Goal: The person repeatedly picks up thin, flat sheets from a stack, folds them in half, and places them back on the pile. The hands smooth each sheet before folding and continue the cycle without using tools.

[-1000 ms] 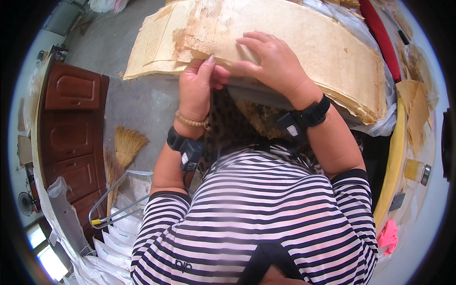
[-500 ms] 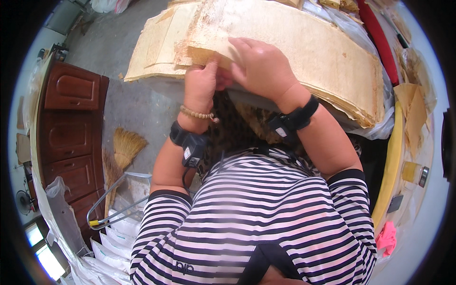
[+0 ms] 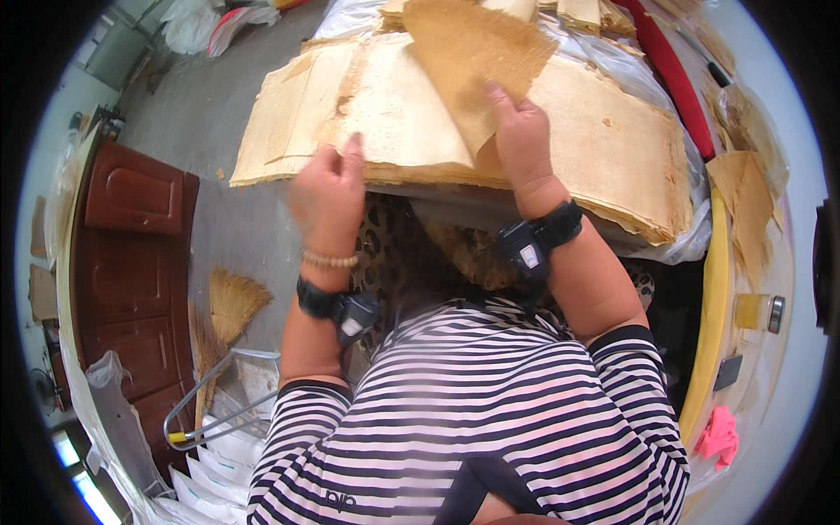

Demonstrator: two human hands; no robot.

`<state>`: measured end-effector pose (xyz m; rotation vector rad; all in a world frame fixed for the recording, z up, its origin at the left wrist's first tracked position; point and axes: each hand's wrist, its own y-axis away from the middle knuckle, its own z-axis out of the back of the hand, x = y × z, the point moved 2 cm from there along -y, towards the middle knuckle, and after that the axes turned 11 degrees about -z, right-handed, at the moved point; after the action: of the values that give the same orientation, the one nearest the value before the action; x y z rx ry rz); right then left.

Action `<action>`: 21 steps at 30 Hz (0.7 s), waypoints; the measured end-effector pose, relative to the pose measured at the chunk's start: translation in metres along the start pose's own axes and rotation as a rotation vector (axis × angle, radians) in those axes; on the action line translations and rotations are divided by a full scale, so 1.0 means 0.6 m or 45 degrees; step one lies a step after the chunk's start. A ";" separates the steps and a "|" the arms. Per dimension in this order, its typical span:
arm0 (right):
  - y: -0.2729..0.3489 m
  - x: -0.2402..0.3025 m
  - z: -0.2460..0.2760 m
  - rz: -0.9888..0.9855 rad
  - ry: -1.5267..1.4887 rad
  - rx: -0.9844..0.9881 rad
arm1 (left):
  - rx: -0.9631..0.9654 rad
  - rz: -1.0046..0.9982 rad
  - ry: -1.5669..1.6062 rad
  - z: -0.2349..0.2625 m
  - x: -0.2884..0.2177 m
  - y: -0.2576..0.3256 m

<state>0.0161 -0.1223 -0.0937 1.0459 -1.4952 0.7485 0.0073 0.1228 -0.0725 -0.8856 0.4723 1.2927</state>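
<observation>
A thin, tan-brown sheet (image 3: 468,61) with a ragged edge is raised in my right hand (image 3: 523,144), whose thumb presses on its lower right part. The sheet tilts over a broad stack of pale cream sheets (image 3: 612,131) with rough, layered edges; what the sheets are made of I cannot tell. My left hand (image 3: 328,192) is at the near left edge of the stack, slightly blurred. Its fingers are curled with the thumb raised, and nothing shows in them.
More pale pieces (image 3: 582,16) lie behind the stack on clear plastic. To the right are a red roll (image 3: 674,79), a jar (image 3: 757,312) and a pink cloth (image 3: 717,437). On the left stand a brown cabinet (image 3: 131,262), a straw broom (image 3: 234,306) and a metal frame (image 3: 197,402).
The brown sheet has been lifted and turned up in my right hand, away from the stack. My left hand has come off it and moved left and nearer to me.
</observation>
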 end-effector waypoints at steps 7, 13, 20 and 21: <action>0.018 -0.008 -0.021 -0.008 -0.173 0.049 | -0.095 -1.044 0.216 -0.095 -0.083 -0.061; -0.013 0.044 0.078 0.016 0.037 -0.493 | 0.300 -0.956 -0.486 -0.206 0.008 -0.070; -0.038 0.139 0.217 0.413 -0.320 -0.596 | 0.405 -1.011 -0.519 -0.166 0.010 -0.077; -0.036 0.151 0.231 0.376 -0.373 -0.594 | 0.501 -0.940 -0.561 -0.158 -0.001 -0.079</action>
<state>-0.0220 -0.2732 -0.0332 0.6021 -1.9874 0.4187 0.0681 0.0469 -0.1146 -0.3578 0.0233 0.6432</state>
